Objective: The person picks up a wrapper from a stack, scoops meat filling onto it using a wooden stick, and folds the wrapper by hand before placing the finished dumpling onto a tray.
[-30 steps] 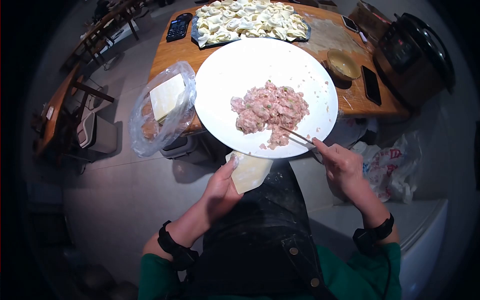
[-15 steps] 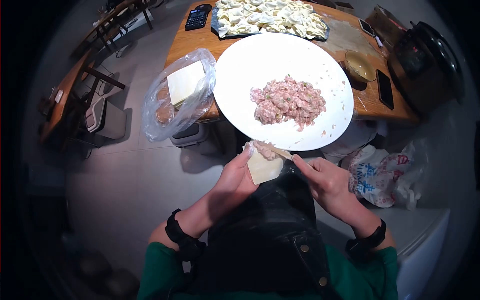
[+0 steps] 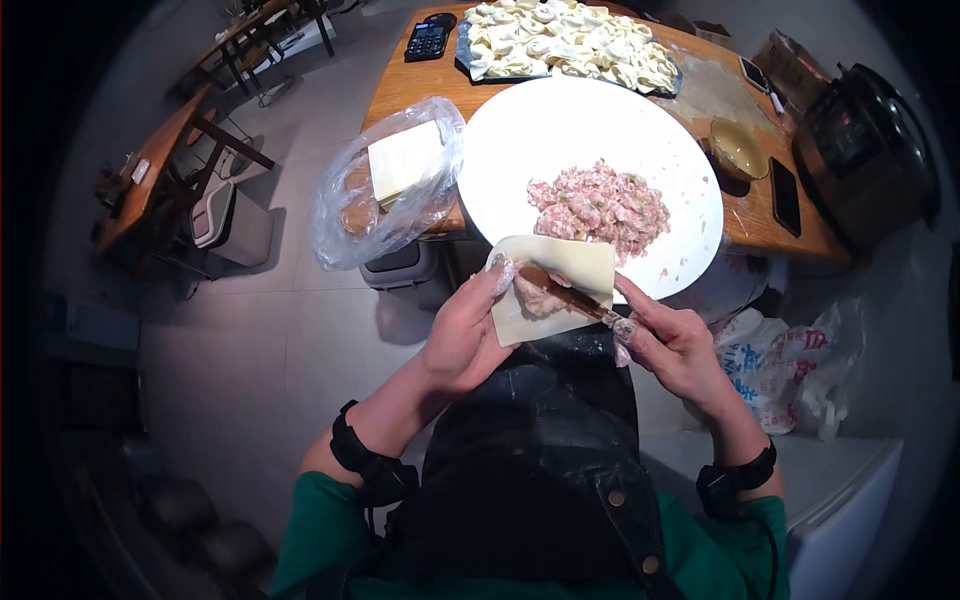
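My left hand holds a square wonton wrapper by its left side, thumb on top. A lump of pink minced meat lies on the wrapper. Closed around a flat wooden stick, my right hand keeps the stick against the meat, its fingers near the wrapper's right edge. The wrapper's far edge is raised and curves over the meat. Just beyond it stands a large white plate bearing a mound of minced meat. Both hands have whitish smears on the fingers.
Filled wontons crowd a tray at the table's back. Left of the plate, a plastic bag holds stacked wrappers. A bowl, a phone and a black cooker stand right. A bin is below the table's left edge.
The wrapper has turned and opened toward me, its far edge now raised. The stick has moved inward over the meat, and my right fingers have come up beside the wrapper. The view has shifted slightly.
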### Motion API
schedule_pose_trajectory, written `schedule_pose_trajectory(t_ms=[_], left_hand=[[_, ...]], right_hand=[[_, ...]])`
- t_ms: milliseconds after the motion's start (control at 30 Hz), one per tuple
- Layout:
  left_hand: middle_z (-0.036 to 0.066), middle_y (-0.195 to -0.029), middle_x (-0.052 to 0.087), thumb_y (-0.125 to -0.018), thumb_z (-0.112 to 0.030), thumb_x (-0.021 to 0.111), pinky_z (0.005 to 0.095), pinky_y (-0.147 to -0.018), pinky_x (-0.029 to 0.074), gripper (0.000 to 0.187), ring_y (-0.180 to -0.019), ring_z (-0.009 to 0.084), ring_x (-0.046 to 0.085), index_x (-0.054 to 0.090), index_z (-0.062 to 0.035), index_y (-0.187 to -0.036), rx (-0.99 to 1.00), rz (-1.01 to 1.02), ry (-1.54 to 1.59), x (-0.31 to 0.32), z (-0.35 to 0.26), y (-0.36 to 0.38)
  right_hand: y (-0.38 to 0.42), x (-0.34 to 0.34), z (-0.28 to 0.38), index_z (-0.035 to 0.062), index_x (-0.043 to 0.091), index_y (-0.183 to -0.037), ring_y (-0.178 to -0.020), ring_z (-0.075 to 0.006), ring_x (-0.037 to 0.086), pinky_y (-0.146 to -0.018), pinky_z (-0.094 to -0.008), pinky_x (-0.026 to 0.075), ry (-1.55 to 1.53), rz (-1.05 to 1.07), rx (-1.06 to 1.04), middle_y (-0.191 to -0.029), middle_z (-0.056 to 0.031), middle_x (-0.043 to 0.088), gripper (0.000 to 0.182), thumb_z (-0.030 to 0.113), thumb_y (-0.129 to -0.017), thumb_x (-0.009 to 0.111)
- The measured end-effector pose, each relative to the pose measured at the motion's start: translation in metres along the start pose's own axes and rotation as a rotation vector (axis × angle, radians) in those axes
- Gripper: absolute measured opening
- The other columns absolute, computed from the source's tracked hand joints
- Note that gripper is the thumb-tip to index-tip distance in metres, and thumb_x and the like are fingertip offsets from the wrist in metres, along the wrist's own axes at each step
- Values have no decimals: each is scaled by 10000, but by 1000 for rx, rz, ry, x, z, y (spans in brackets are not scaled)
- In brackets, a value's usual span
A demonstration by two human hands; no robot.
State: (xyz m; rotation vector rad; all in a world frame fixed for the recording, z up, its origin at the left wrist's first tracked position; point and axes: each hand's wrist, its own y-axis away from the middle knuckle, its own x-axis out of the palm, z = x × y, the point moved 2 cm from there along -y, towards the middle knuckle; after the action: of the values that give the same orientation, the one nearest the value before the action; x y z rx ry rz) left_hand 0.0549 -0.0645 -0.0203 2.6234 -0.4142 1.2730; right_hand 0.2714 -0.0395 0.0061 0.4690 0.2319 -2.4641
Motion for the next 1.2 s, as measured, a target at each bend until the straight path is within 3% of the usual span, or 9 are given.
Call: schedule_pose_trajectory(t_ms=[167, 300, 433, 633, 767, 900, 1000, 1067, 1200], left_hand=[[184, -1385, 343, -985, -326, 283, 449, -1073, 280, 487, -1281, 288, 355, 230, -60, -1389, 241, 193, -61, 15, -20, -18], [216, -1425, 272, -969, -373, 326, 455, -1093, 251, 561, -1326, 302, 283, 192, -32, -1394, 292, 45, 42, 32, -18, -25], [177, -1478, 164, -943, -356, 415, 430, -1120, 201, 638, -1365, 276, 195, 116, -60, -1422, 322, 206, 137, 18, -9, -27], [199, -1365, 388, -940, -138, 461, 388, -1039, 366, 473, -1227, 261, 436, 287, 5, -1356, 288, -128, -90, 10, -3, -44], [213, -1328, 418, -956, -145, 421, 388, -1027, 384, 436, -1192, 272, 460, 289, 12, -1342, 384, -299, -151, -4, -18, -57], [206, -1294, 451, -949, -186, 453, 390, -991, 420, 450, -1171, 265, 480, 312, 21, -1322, 309, -330, -182, -8, -24, -67], [195, -1248, 498, -937, -200, 484, 387, -955, 451, 423, -1128, 256, 520, 382, 36, -1273, 244, -316, -241, -9, -18, -73], [190, -1158, 570, -923, -182, 516, 379, -911, 484, 365, -1027, 245, 590, 481, 60, -1193, 228, -332, -323, -8, -14, -76], [156, -1023, 647, -902, -141, 562, 283, -814, 504, 325, -896, 172, 633, 542, 58, -1158, 215, -345, -427, -13, -10, -81]], right_hand=[[-15, -1, 16, 108, 582, -1211, -593, -160, 575, -558, -253, 469, 484, -229, -482, -704, -58, 577, 545, -94, -707, 538], [-17, 4, 21, 153, 665, -1083, -601, -197, 588, -513, -280, 465, 776, -513, -685, -717, -72, 582, 507, -38, -619, 597], [-17, 12, 5, 158, 661, -1093, -606, -203, 599, -509, -279, 470, 845, -522, -645, -748, -68, 605, 506, -10, -618, 621], [-14, 10, -11, 104, 647, -1085, -695, -197, 656, -551, -277, 510, 640, -466, -492, -845, -88, 664, 461, -54, -652, 638], [0, -57, -34, 77, 639, -1057, -688, -215, 654, -564, -280, 507, 825, -398, -451, -802, -93, 657, 373, -49, -706, 645], [-14, -157, -47, 84, 649, -992, -661, -265, 620, -569, -348, 481, 1062, -755, -135, -728, -110, 612, 243, 39, -754, 625], [-36, -219, -71, 82, 654, -914, -695, -280, 619, -586, -385, 476, 1255, -716, 11, -760, -124, 614, 149, 64, -781, 591], [-53, -238, -91, 83, 658, -850, -686, -294, 622, -592, -405, 477, 1417, -528, 25, -728, -133, 616, 106, 71, -776, 584], [-69, -219, -61, 60, 675, -835, -642, -318, 617, -588, -414, 478, 1253, -612, 129, -656, -153, 608, 115, 120, -793, 586]])
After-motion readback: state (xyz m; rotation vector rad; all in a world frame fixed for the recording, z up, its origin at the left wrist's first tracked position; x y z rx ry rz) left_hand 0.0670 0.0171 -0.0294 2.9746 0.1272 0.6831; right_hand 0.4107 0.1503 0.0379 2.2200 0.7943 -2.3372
